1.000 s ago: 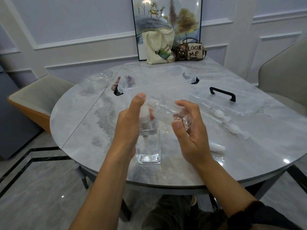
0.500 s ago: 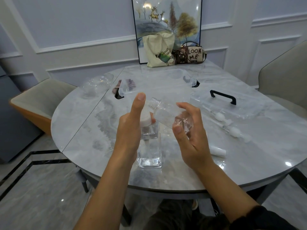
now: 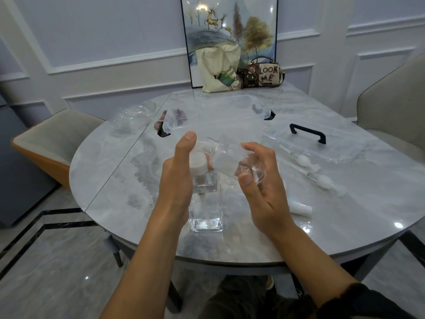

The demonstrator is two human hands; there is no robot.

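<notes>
Refilling, it seems: the left hand point(image 3: 177, 178) grips the pump bottle point(image 3: 205, 203) near the desk's point(image 3: 345, 226) front edge. The right hand point(image 3: 259, 187) holds a small bottle point(image 3: 232, 164) tilted toward it. Next calls for a steady press with the mouths aligned.

The left hand point(image 3: 177, 178) covers the upper side of the square bottle point(image 3: 206, 214), its fingers mostly hidden.

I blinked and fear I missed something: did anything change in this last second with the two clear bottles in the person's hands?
Nothing visibly moved. The left hand still grips the tall square clear plastic bottle at its white pump cap, standing on the grey marble table. The right hand still holds the small clear bottle tilted, neck toward the cap.
</notes>
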